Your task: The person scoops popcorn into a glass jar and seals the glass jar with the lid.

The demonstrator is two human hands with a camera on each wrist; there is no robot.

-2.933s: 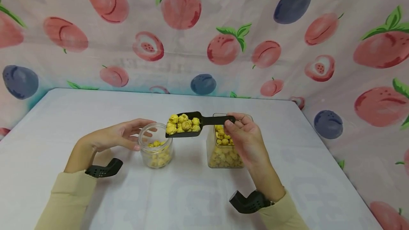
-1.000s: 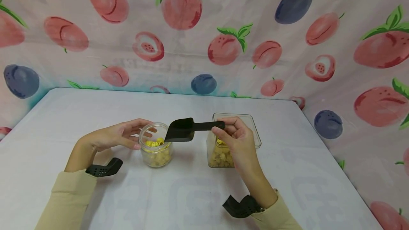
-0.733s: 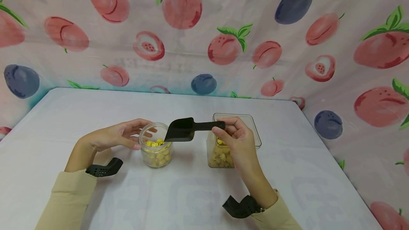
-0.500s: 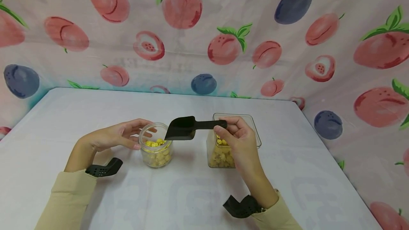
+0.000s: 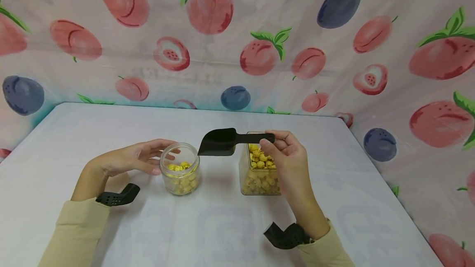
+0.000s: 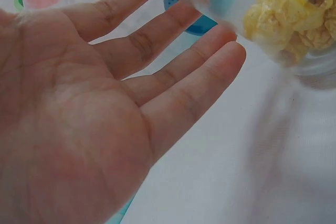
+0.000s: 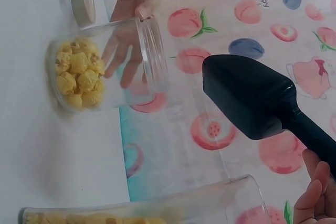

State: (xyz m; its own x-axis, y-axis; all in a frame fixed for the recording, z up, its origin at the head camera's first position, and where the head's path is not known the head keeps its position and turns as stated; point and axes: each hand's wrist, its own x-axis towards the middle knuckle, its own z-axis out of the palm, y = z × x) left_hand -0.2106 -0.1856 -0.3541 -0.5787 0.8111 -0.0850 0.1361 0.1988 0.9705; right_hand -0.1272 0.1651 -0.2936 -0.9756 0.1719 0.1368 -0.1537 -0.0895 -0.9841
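In the head view, my right hand (image 5: 291,160) pinches the end of a black scoop's (image 5: 219,143) handle. The scoop hangs in the air just right of a round glass jar's (image 5: 198,176) mouth, and no popcorn shows in it. Yellow popcorn (image 5: 179,167) covers the jar's lower part. My left hand (image 5: 124,160) lies at the jar's left side, thumb in front and fingers behind. The left wrist view shows those fingers (image 6: 189,87) nearly straight, tips at the glass. Below the right hand stands a clear square container (image 5: 245,178) of popcorn.
A pale round lid (image 7: 83,2) stands beside the jar in the right wrist view; in the head view it is mostly behind my left wrist. The white table (image 5: 222,234) meets a fruit-printed cloth (image 5: 215,61) at the back.
The scoop was heaped with popcorn 2.9 s ago; none shows in it now. Since half a second ago, my right hand and the scoop have moved right and up. The left hand stays put.
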